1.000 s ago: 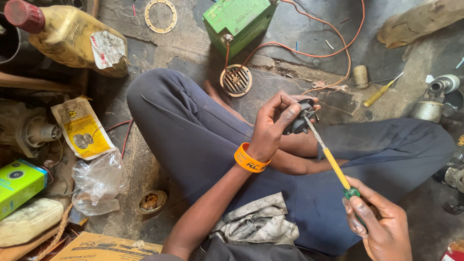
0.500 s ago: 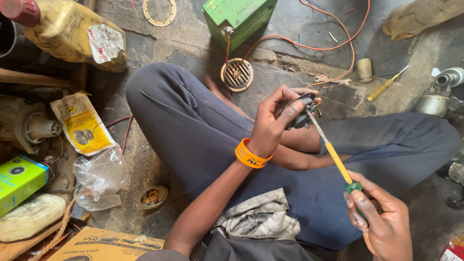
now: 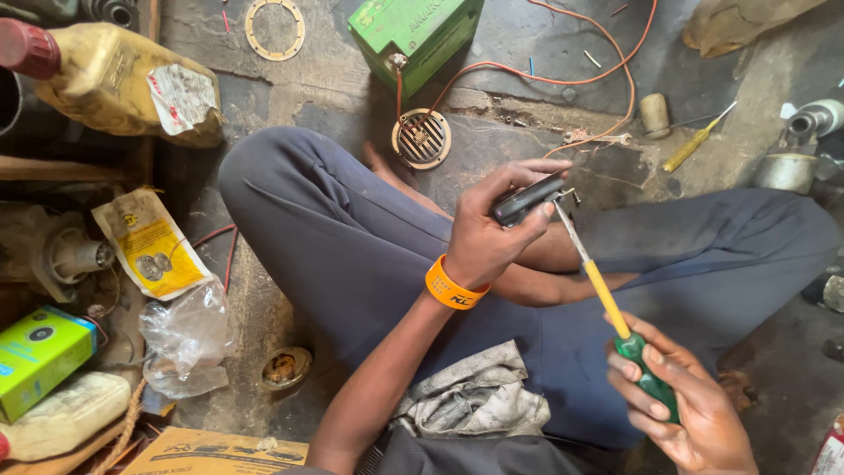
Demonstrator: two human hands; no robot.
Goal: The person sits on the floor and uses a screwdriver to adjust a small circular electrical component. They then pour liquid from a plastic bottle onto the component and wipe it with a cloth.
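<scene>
Fingers (image 3: 519, 180) of the left hand (image 3: 492, 233) wrap closed around a small black metal part (image 3: 526, 200), held above the lap.
Right hand (image 3: 690, 409) grips tight the green-and-yellow-handled screwdriver (image 3: 607, 299), tip at the part (exact contact unclear); better keep the blade straight in line and the part steady, I think.

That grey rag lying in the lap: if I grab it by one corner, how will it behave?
The grey rag lies crumpled in soft folds, so it will probably hang limp and unfold. It looks thin and light. Its dark stains suggest grease, so it may feel slick.
</scene>
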